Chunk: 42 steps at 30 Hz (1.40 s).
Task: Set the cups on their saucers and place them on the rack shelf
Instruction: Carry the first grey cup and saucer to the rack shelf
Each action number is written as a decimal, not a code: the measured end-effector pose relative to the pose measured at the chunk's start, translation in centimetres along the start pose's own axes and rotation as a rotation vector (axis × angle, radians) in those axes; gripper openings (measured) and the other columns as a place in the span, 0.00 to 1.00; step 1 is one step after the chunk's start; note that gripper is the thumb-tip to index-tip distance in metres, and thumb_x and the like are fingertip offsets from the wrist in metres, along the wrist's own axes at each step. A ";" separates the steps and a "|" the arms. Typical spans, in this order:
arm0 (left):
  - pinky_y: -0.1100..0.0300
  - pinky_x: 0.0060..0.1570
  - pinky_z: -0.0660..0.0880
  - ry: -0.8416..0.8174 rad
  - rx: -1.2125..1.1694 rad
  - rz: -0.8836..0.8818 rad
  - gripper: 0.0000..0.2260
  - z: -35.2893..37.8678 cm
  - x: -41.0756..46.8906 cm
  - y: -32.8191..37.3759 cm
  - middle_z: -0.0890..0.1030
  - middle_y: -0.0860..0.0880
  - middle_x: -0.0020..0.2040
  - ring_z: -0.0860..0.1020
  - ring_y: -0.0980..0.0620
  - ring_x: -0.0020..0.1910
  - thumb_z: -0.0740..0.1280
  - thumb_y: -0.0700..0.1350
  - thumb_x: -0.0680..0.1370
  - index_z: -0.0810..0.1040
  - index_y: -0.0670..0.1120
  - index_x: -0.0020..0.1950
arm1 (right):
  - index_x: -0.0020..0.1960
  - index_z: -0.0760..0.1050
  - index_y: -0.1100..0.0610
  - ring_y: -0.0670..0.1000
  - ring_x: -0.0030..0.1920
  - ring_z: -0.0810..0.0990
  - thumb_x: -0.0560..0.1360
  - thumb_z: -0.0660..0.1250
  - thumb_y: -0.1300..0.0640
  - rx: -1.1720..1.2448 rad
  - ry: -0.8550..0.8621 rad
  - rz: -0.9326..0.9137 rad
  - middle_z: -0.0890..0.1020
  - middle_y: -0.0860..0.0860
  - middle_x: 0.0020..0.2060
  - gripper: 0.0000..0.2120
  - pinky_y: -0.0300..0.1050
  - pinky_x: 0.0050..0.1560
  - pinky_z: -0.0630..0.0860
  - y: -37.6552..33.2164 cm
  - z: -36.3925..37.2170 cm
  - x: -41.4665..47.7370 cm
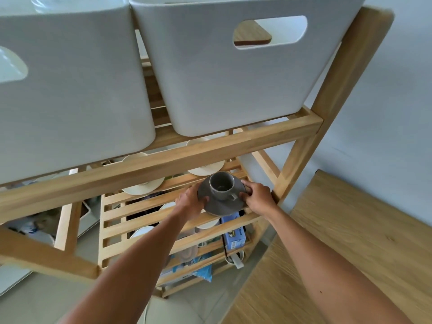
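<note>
From the head camera, the placing step is in hand: a grey cup sits upright on its grey saucer, which both hands carry at the slatted rack shelf. The left hand closes its grip on the saucer's left rim; the right hand grips the right rim. The saucer appears to be at the slats, though I cannot tell if it rests fully. Next, it likely needs settling flat, then letting go. Room is tight: the upper rail overhangs, the right post stands just beside the right hand, and two white saucers occupy the back.
</note>
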<state>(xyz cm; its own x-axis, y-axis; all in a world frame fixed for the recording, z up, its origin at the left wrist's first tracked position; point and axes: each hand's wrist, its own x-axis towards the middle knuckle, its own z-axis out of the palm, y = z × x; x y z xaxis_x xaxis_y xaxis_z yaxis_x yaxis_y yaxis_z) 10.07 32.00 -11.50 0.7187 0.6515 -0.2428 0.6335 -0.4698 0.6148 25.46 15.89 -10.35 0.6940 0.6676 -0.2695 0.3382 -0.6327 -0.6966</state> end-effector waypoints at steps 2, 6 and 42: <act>0.42 0.58 0.74 0.012 0.013 0.001 0.22 0.2 0.2 -0.1 0.79 0.49 0.62 0.75 0.44 0.60 0.66 0.52 0.77 0.68 0.59 0.70 | 0.76 0.67 0.52 0.55 0.71 0.72 0.80 0.67 0.57 -0.012 -0.003 0.004 0.73 0.53 0.72 0.25 0.46 0.69 0.68 -0.1 0.0 0.4; 0.43 0.57 0.74 0.010 0.058 0.025 0.22 0.2 0.4 -0.1 0.78 0.49 0.62 0.74 0.44 0.61 0.65 0.53 0.77 0.67 0.57 0.70 | 0.76 0.66 0.52 0.55 0.71 0.73 0.80 0.66 0.57 -0.023 -0.004 0.016 0.74 0.53 0.71 0.25 0.46 0.68 0.70 0.0 0.2 0.6; 0.56 0.50 0.69 0.072 -0.033 0.372 0.23 0.4 -17.9 10.0 0.76 0.45 0.52 0.74 0.49 0.50 0.67 0.45 0.79 0.67 0.45 0.73 | 0.75 0.66 0.52 0.49 0.56 0.77 0.78 0.68 0.49 0.021 -0.021 -0.019 0.79 0.50 0.56 0.27 0.41 0.55 0.72 3.0 -13.0 -23.3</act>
<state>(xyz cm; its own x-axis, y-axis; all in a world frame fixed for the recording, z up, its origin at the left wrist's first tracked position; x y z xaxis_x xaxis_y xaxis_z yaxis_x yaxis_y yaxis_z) 3.70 15.41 -1.33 0.8751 0.4809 0.0541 0.3227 -0.6631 0.6754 18.53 -6.70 2.45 0.6739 0.6876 -0.2704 0.3372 -0.6119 -0.7155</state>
